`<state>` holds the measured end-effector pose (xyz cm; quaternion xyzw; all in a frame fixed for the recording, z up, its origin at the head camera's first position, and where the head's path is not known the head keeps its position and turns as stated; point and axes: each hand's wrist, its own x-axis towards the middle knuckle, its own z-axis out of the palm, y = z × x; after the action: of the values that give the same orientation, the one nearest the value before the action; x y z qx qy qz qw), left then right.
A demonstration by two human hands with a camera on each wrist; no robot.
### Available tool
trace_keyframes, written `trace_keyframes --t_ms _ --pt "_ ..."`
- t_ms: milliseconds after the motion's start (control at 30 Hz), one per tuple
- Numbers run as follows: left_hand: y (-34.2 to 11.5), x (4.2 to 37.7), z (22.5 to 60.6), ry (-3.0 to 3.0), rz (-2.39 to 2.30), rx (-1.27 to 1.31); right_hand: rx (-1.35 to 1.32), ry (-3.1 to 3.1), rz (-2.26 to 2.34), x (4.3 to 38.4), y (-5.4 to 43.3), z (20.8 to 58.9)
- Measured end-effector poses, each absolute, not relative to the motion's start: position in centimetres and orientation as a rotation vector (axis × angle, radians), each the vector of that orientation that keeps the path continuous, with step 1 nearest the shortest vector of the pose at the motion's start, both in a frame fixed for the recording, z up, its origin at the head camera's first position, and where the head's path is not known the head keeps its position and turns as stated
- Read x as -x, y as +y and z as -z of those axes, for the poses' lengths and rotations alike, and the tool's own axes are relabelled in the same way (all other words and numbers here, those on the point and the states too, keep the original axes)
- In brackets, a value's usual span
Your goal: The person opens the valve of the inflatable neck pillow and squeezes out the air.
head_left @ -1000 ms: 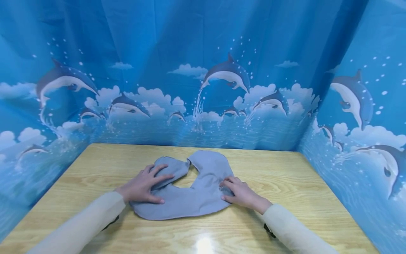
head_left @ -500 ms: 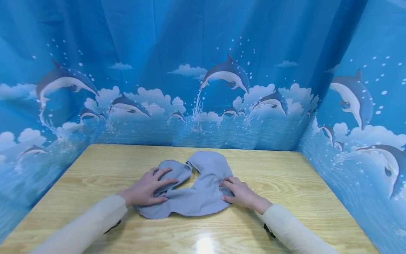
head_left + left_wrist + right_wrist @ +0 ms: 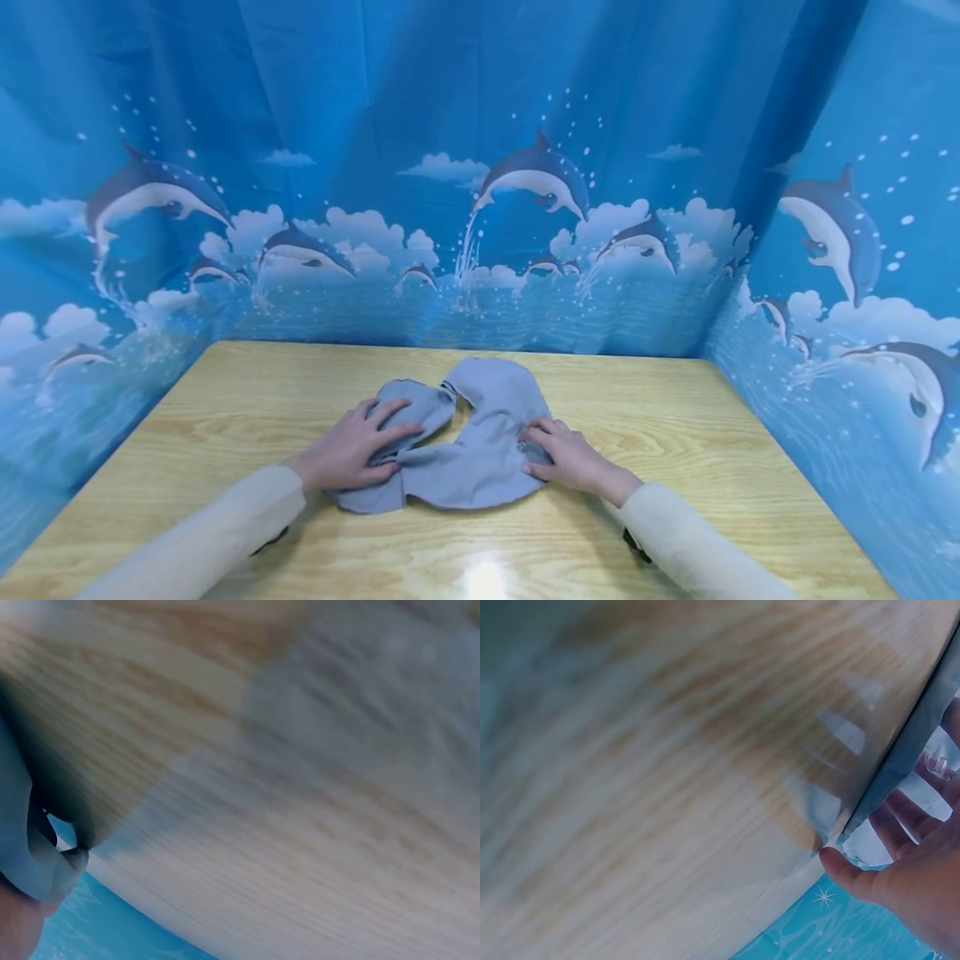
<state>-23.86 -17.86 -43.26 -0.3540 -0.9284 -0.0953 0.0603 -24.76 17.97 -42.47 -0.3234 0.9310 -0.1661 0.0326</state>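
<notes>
A flat, limp grey U-shaped neck pillow (image 3: 498, 417) lies on the wooden table in the head view. My left hand (image 3: 360, 446) grips its left part, fingers spread on the flap and thumb nearer me, with fabric bunched between them. In the left wrist view, a curled fold of the pillow (image 3: 45, 862) shows at the lower left. My right hand (image 3: 566, 454) rests on the pillow's right edge, its fingers around a small clear valve. The right wrist view shows that clear valve (image 3: 936, 765) beside slightly bent, spread fingers (image 3: 889, 829).
The wood-grain table (image 3: 637, 400) extends around the pillow on all sides. A blue curtain (image 3: 450, 100) printed with dolphins hangs behind the table and along both sides. A light glare (image 3: 483, 579) lies on the front of the tabletop.
My left hand has slid a little to the right, carrying the pillow's left part with it. The fabric has buckled and the front edge has a fold. My right hand has stayed in place.
</notes>
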Motion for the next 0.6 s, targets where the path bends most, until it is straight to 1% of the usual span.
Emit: trace_keyframes --t_ms 267,467,600 --pt "-17.99 23.65 43.27 -2.882 0.342 1.042 1.002 2.866 0.499 24.91 18.06 42.60" --pt "-17.91 23.21 43.33 -2.842 0.170 1.099 0.997 2.849 0.498 24.92 18.06 42.42" --pt "-17.85 23.26 43.65 -2.790 0.094 1.089 0.992 2.845 0.502 24.93 18.06 42.31"
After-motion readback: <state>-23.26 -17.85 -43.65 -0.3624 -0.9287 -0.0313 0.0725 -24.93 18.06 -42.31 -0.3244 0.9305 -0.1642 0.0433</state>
